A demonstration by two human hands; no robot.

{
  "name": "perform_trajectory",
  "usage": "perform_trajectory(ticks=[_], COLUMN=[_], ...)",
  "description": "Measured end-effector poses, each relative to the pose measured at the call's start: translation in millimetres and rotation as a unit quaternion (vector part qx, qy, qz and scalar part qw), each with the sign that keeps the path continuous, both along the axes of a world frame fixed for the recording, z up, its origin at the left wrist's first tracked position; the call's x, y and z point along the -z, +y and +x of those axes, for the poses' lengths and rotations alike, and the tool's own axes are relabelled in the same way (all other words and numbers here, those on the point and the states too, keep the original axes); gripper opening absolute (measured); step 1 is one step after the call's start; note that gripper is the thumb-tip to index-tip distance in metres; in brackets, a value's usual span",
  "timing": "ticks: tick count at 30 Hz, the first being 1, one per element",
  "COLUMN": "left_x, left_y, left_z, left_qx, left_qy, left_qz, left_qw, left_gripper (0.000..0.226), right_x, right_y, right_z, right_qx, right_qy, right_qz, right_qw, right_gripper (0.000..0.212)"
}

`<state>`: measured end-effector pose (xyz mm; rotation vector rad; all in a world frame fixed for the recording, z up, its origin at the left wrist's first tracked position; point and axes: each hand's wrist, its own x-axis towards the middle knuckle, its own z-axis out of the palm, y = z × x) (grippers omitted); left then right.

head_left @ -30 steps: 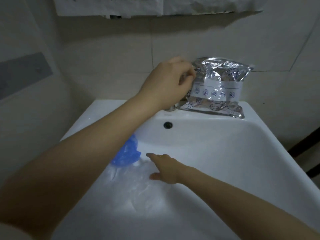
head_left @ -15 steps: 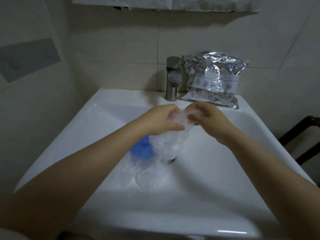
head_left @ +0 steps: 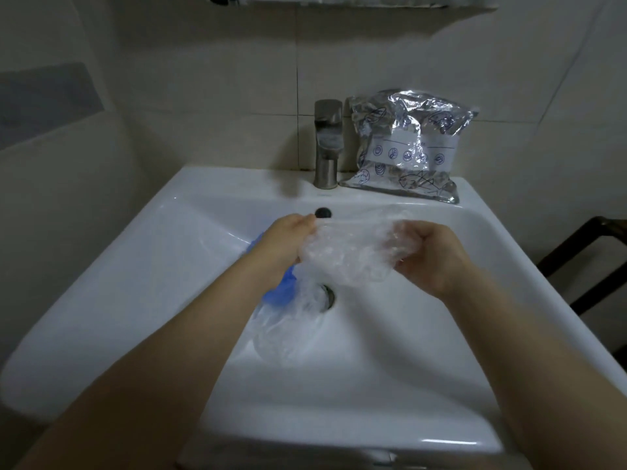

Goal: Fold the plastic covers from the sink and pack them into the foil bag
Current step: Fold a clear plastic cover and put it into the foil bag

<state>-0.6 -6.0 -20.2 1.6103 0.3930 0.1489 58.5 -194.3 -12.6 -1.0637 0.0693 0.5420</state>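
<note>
A clear plastic cover (head_left: 353, 252) is stretched between my two hands above the white sink (head_left: 390, 351). My left hand (head_left: 286, 244) pinches its left edge. My right hand (head_left: 429, 257) grips its right side with curled fingers. More clear plastic (head_left: 288, 330) lies in the basin over the drain. A blue cover (head_left: 276, 293) peeks out under my left wrist, mostly hidden. The silver foil bag (head_left: 407, 144) stands on the sink's back ledge, right of the tap, leaning on the wall.
A steel tap (head_left: 327, 144) rises at the back centre of the sink. The overflow hole (head_left: 323, 212) is just behind my hands. A dark wooden frame (head_left: 583, 252) stands right of the sink. Tiled walls close in behind and on the left.
My left hand left the foil bag and joined my right on a clear cover lifted from the basin. Both hands have now pulled apart, spreading the cover wider.
</note>
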Motion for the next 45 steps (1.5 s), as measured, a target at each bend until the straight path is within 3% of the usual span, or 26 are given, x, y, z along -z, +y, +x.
perform_trajectory(ticks=[5, 9, 11, 13, 15, 17, 19, 24, 26, 27, 28, 30, 32, 34, 36, 37, 39, 41, 42, 43, 45], left_x=[7, 7, 5, 0, -4, -6, -6, -5, -3, -3, -3, -4, -5, -7, -7, -7, -9, -3, 1, 6, 14], left_y=[-2, 1, 1, 4, 8, 13, 12, 4, 4, 5, 6, 7, 4, -3, -9, -11, -16, -18, -18, -18, -19], left_z=[-3, -1, -2, -5, -6, -6, -7, -8, -7, -6, -6, -6, -8, -10, -11, -11, -11, -12, -14, -14, -14], left_qx=[0.001, -0.030, -0.039, -0.027, -0.015, -0.030, -0.047, -0.094, -0.137, -0.157, -0.171, -0.168, -0.144, -0.116, -0.092, -0.079, -0.048, -0.016, 0.008, 0.040, 0.075], left_qy=[0.000, 0.003, 0.006, 0.010, 0.008, 0.001, 0.003, 0.016, 0.007, -0.002, -0.011, -0.018, -0.007, -0.003, 0.001, 0.000, 0.002, -0.012, -0.012, -0.004, 0.012], left_qz=[-0.006, -0.042, -0.098, -0.178, -0.238, -0.269, -0.276, -0.233, -0.268, -0.297, -0.323, -0.352, -0.345, -0.335, -0.308, -0.276, -0.172, -0.058, -0.012, 0.027, 0.105], left_qw=[1.000, 0.999, 0.994, 0.984, 0.971, 0.963, 0.960, 0.968, 0.954, 0.942, 0.931, 0.921, 0.927, 0.935, 0.947, 0.958, 0.984, 0.998, 1.000, 0.999, 0.992], left_gripper=[0.018, 0.025, 0.033, 0.036, 0.038, 0.036, 0.038, 0.038, 0.033, 0.031, 0.031, 0.033, 0.036, 0.036, 0.036, 0.037, 0.037, 0.031, 0.036, 0.044, 0.036], right_x=[-6, -3, 2, 3, 6, 9, 9, 5, 6, 7, 6, 6, 13, 21, 23, 24, 24, 23, 21, 18, 10], right_y=[4, 3, 2, 1, 0, -3, -4, 4, 6, 5, 7, 13, 25, 37, 41, 40, 36, 32, 31, 29, 28], right_z=[-8, -8, -4, -5, -6, -2, -1, -5, -6, -8, -13, -23, -30, -29, -27, -26, -23, -24, -26, -27, -28], right_qx=[-0.038, -0.089, -0.104, -0.107, -0.096, -0.047, -0.009, 0.006, 0.038, 0.074, 0.106, 0.076, -0.002, -0.018, 0.013, 0.026, 0.022, 0.016, 0.017, 0.011, -0.017], right_qy=[0.044, 0.030, -0.005, -0.084, -0.217, -0.282, -0.269, -0.137, -0.172, -0.255, -0.377, -0.589, -0.665, -0.667, -0.643, -0.620, -0.515, -0.402, -0.361, -0.327, -0.280], right_qz=[0.112, 0.056, -0.003, -0.124, -0.270, -0.333, -0.314, -0.190, -0.155, -0.184, -0.241, -0.322, -0.381, -0.447, -0.464, -0.455, -0.406, -0.292, -0.233, -0.184, -0.119], right_qw=[0.992, 0.994, 0.995, 0.983, 0.933, 0.898, 0.911, 0.972, 0.972, 0.946, 0.888, 0.737, 0.642, 0.595, 0.609, 0.639, 0.755, 0.868, 0.903, 0.927, 0.952], right_gripper=[0.034, 0.040, 0.043, 0.042, 0.036, 0.027, 0.019, 0.010, 0.018, 0.021, 0.024, 0.036, 0.055, 0.060, 0.041, 0.028, 0.006, 0.010, 0.011, 0.010, 0.009])
